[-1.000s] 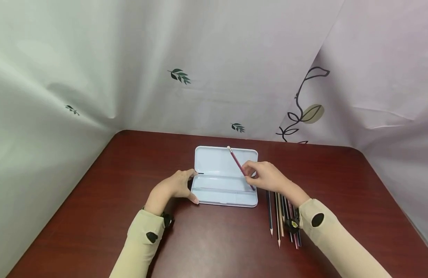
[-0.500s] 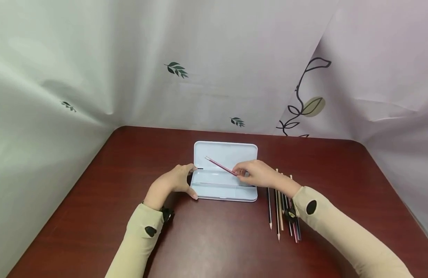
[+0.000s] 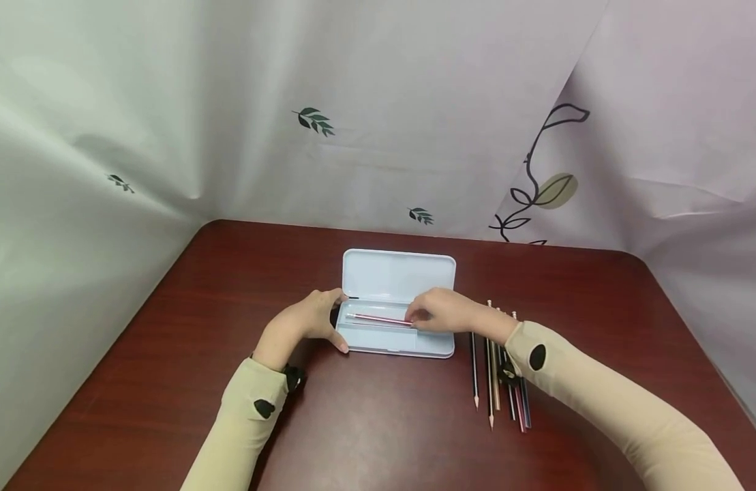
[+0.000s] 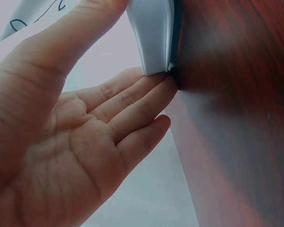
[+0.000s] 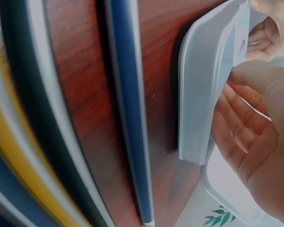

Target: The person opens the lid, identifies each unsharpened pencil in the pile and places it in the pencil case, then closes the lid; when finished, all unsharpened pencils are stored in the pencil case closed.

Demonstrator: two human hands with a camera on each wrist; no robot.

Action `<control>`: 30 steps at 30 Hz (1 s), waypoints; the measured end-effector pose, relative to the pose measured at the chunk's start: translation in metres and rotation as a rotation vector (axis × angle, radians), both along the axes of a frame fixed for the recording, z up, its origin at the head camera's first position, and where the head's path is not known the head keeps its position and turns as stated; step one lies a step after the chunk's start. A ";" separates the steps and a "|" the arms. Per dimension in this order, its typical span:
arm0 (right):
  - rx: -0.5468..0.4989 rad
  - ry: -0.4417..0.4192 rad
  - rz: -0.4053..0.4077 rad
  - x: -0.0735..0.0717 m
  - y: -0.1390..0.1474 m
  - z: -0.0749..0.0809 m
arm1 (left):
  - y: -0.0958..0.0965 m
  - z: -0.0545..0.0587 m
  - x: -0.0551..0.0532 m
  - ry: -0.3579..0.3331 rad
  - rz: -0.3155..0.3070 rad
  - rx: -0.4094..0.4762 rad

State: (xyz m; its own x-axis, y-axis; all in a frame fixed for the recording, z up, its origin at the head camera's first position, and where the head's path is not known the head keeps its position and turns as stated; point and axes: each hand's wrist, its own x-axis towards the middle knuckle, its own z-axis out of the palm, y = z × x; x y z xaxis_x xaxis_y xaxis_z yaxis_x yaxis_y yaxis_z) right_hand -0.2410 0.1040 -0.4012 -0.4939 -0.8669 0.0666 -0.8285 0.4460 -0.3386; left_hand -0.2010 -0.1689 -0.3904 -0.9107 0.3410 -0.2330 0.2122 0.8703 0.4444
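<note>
A pale blue-white pencil case (image 3: 378,340) stands on the table with its lid (image 3: 397,273) raised at the back. My left hand (image 3: 305,316) holds the case's left end, thumb at the near side and fingers at the far side. In the left wrist view, the fingers (image 4: 137,106) touch the corner of the case (image 4: 154,40). Over the case's right part, my right hand (image 3: 445,311) pinches a red pencil (image 3: 380,319) by its right end. The pencil lies nearly level inside the rear compartment, its white eraser end pointing left. The right fingertips are partly hidden.
Several pencils (image 3: 491,389) lie side by side on the dark red table (image 3: 378,423), right of the case and partly under the right forearm. In the right wrist view, a blue pencil (image 5: 128,94) lies closest to the case. A pale curtain (image 3: 378,184) hangs behind the table.
The red pencil has turned from steeply slanted to nearly level and come down into the case. My right hand has moved slightly left with it. The left hand keeps its place on the case.
</note>
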 end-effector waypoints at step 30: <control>-0.314 -0.103 -0.592 0.066 0.111 -0.005 | 0.000 -0.001 0.001 -0.005 -0.018 0.018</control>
